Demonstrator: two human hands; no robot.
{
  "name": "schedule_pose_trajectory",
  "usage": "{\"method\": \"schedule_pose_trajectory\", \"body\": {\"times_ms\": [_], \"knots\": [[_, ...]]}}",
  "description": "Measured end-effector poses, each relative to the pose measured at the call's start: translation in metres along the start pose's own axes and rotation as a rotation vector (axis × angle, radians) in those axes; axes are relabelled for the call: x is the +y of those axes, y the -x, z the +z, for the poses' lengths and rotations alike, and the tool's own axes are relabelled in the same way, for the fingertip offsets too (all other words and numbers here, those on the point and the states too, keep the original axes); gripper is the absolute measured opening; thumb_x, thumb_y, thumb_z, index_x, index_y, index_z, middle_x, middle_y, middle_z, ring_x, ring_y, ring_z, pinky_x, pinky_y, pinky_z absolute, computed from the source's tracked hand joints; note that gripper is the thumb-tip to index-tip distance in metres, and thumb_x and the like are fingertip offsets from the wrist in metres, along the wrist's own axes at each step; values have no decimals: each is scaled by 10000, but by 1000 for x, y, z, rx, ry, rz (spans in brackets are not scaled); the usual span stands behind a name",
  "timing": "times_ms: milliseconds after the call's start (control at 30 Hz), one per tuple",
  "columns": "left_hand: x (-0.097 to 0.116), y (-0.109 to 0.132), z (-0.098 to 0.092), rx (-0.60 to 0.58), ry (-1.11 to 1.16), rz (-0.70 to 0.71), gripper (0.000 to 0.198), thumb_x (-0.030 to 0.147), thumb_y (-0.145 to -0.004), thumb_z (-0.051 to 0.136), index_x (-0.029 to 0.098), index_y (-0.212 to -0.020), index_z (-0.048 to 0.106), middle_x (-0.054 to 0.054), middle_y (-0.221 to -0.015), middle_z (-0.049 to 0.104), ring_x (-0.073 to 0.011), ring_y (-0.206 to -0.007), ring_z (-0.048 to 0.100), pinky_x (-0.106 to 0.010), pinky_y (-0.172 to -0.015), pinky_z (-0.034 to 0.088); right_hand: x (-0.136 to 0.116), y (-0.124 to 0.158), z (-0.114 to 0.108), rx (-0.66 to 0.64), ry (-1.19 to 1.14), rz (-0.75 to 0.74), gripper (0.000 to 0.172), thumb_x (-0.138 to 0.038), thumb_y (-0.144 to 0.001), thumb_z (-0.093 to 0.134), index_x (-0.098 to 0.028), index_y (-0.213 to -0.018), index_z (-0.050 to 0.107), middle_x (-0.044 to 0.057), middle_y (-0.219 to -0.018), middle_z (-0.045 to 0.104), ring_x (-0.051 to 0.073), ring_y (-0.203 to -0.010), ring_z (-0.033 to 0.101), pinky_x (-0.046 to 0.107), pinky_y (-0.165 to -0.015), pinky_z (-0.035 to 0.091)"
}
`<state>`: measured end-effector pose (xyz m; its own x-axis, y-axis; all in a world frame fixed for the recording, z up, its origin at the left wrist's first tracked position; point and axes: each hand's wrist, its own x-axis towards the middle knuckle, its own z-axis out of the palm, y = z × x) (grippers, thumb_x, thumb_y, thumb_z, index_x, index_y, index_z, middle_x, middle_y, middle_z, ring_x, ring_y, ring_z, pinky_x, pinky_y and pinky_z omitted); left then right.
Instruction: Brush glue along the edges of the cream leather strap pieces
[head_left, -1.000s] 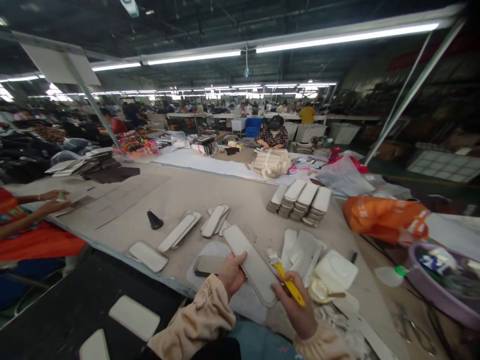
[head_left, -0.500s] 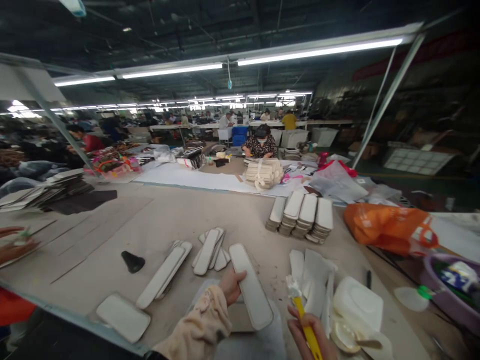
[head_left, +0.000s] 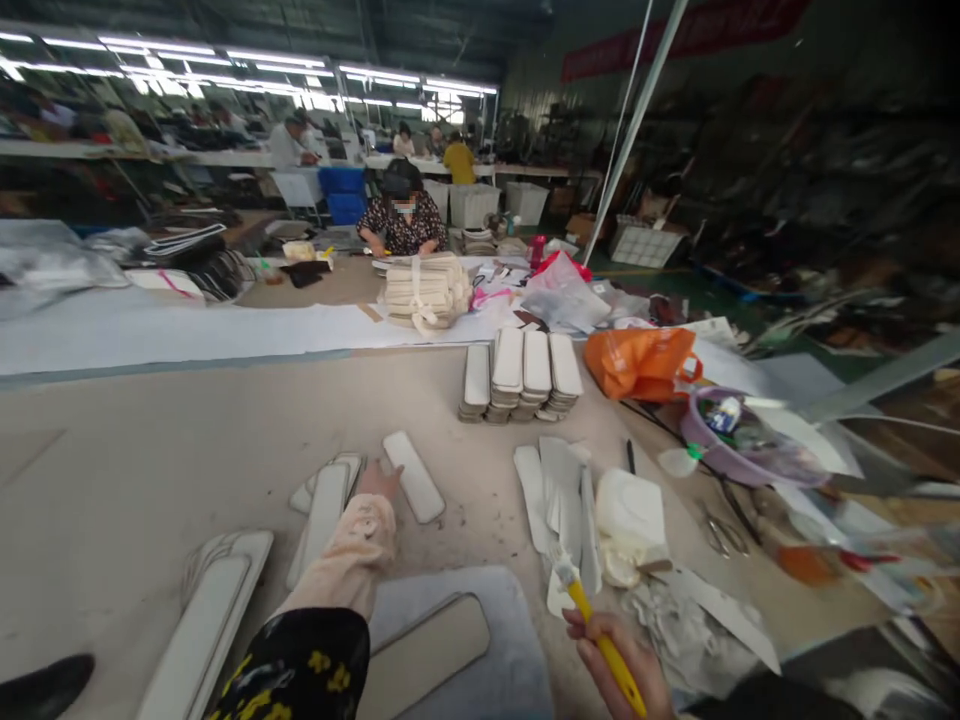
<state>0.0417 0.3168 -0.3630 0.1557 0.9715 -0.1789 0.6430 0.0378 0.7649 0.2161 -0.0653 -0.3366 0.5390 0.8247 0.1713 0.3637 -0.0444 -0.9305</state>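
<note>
**Fig. Worktable, head view: panel at left hand, brush in right**

Read L to R. At lower L I see long white round-ended panels (head_left: 202, 620) lying flat on the beige tabletop (head_left: 150, 450), w/ a few more fanned just beyond. Next, my left hand (head_left: 377, 481), arm stretched fwd in a cream sleeve, meets the near-L edge of a white oblong round-cornered panel (head_left: 415, 478). This panel lies flat on the table, approx. centre. The fingers are mostly hidden behind the hand, so I cannot tell if they pinch it or only touch. At bottom centre a grey felt-like pad (head_left: 517, 650) carries a tan oblong panel (head_left: 427, 652). Further back stands a stack of white panels (head_left: 517, 372) in four rows. R of centre, my right hand (head_left: 626, 672) has its fingers closed round a yellow-handled brush (head_left: 600, 640), bristles up, near loose white sheet pieces (head_left: 559, 480). Just R of those sits a white lidded tub (head_left: 630, 505). Behind it is an orange plastic bag (head_left: 641, 360); further R, a purple plastic basin (head_left: 757, 470) w/ mixed items inside. Bkgd: a person (head_left: 401, 215) seated at the table's far side.
</note>
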Motion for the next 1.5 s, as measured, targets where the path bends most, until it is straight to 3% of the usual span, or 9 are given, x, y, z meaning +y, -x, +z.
{"method": "schedule_pose_trajectory", "body": {"times_ms": [100,267,400,533,667,933,1133,1367,1500], "knots": [[-29,32,-17,-61,-60,35,433,383,-782,595,112,-1120,577,-164,-1189,607,-273,-1140,546,-415,-1000,398,3,1,-6,-136,-31,-2,85,-247,-870,539,-252,-952,514,91,-1072,688,203,-890,689,283,-781,574],[-100,152,-57,-102,-252,298,651,464,-722,618,166,-1282,468,-128,-1369,472,-258,-1299,389,-417,-1098,284,8,2,-6,-198,-139,6,151,-282,-834,585,-241,-970,535,90,-1020,702,223,-861,694,307,-784,581],[-148,245,-79,-167,-431,118,961,406,-580,730,158,-1404,303,-149,-1484,301,-312,-1386,213,-447,-1121,222,2,3,-4,-251,-224,57,158,-345,-808,612,-231,-906,561,84,-955,717,241,-840,697,319,-768,587],[-164,294,-80,-162,-519,-33,1073,359,-540,740,142,-1446,209,-157,-1524,181,-335,-1407,103,-463,-1122,178,-3,3,-8,-394,-183,21,165,-384,-791,617,-235,-855,591,80,-942,717,240,-802,696,313,-735,586],[-149,301,-70,-158,-555,-21,1116,417,-523,754,175,-1457,192,-130,-1539,135,-361,-1407,47,-518,-1108,152,-11,4,-10,-519,-124,-90,138,-379,-817,577,-248,-847,607,41,-877,710,213,-754,685,285,-699,571],[-121,258,-57,-327,-612,75,1093,383,-434,816,273,-1400,316,-134,-1520,211,-447,-1381,30,-714,-1012,43,-29,19,-1,-562,-74,-78,153,-380,-874,506,-244,-867,574,26,-884,684,191,-794,661,275,-733,535],[-144,241,-62,-379,-377,148,911,331,-407,823,198,-1247,498,-174,-1323,488,-388,-1249,398,-498,-1055,287,-32,29,29,-526,-71,-32,138,-366,-881,511,-238,-872,562,29,-905,682,190,-822,659,283,-764,529],[-176,243,-73,-343,-195,174,1177,373,-389,839,186,-1413,288,-174,-1498,238,-350,-1369,233,-442,-1115,225,-61,29,78,-643,-92,15,180,-392,-876,512,-222,-865,573,32,-867,683,185,-771,659,289,-715,529],[-196,250,-84,-311,-54,183,1122,341,-449,820,224,-1418,267,-132,-1476,291,-304,-1366,258,-451,-1127,218,-71,27,114,-692,-190,143,260,-454,-865,501,-205,-849,574,47,-809,689,194,-730,658,315,-694,536]]}}
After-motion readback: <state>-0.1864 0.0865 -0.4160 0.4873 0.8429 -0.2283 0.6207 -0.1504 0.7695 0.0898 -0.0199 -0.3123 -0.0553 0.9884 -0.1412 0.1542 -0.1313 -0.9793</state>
